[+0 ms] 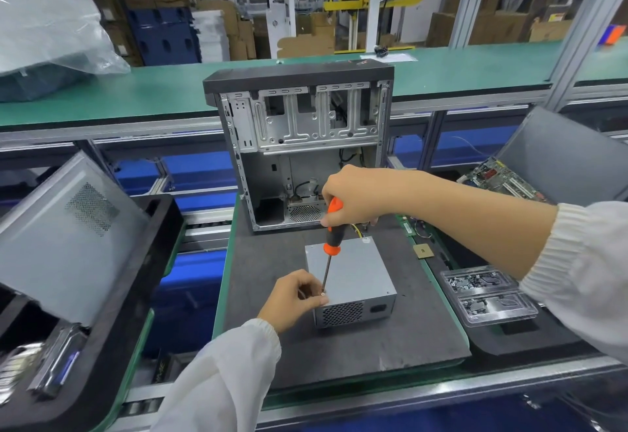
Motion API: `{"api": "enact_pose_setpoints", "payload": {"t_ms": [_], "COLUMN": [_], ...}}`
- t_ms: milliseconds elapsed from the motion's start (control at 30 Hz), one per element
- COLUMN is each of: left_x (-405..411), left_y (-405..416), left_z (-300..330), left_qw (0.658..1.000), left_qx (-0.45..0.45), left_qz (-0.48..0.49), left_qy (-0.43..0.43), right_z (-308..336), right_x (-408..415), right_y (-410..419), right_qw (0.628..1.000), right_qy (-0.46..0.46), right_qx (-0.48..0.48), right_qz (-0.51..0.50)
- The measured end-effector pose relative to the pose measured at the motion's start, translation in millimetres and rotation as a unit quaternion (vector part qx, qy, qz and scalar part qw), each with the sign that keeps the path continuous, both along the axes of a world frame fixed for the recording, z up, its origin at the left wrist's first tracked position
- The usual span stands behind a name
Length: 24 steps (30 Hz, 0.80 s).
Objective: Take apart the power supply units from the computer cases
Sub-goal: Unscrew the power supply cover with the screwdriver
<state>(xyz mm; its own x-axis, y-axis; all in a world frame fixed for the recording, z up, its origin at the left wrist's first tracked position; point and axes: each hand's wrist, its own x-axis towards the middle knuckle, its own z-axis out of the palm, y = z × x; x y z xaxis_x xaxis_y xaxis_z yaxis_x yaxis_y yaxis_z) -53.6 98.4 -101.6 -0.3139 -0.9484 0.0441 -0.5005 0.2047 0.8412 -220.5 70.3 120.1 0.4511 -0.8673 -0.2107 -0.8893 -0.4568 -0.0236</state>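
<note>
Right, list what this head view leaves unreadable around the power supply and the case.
- Screw under the screwdriver tip: too small, part hidden by the left hand.
- Power supply cables: hidden behind the right hand.
- Computer case lower interior: dark, partly blocked by that hand.
- Clear tray contents: too small.

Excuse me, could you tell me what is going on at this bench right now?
A person is unscrewing a power supply unit that already lies out of the open computer case, on the dark mat. The right hand holds an orange screwdriver, tip on a screw at the near left corner; the left hand steadies that corner.
</note>
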Motion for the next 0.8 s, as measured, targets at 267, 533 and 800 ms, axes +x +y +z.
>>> {"api": "enact_pose_setpoints", "payload": {"t_ms": [267, 533, 800], "left_x": [18.2, 62.5, 74.8], "left_y": [-1.8, 24.3, 32.5], "left_z": [-5.5, -48.2, -66.5], "left_qw": [0.993, 0.975, 0.949], "left_qx": [-0.007, 0.030, 0.040], "left_qz": [0.110, 0.210, 0.305], "left_qy": [0.040, -0.060, -0.074], "right_z": [-4.9, -72.0, -160.6], "right_x": [-8.2, -22.6, -47.4], "right_y": [-8.0, -17.8, -6.6], "right_qw": [0.998, 0.925, 0.873], "right_qy": [-0.051, -0.289, -0.346], "right_qx": [-0.013, 0.132, 0.198], "right_qz": [-0.031, -0.207, -0.280]}}
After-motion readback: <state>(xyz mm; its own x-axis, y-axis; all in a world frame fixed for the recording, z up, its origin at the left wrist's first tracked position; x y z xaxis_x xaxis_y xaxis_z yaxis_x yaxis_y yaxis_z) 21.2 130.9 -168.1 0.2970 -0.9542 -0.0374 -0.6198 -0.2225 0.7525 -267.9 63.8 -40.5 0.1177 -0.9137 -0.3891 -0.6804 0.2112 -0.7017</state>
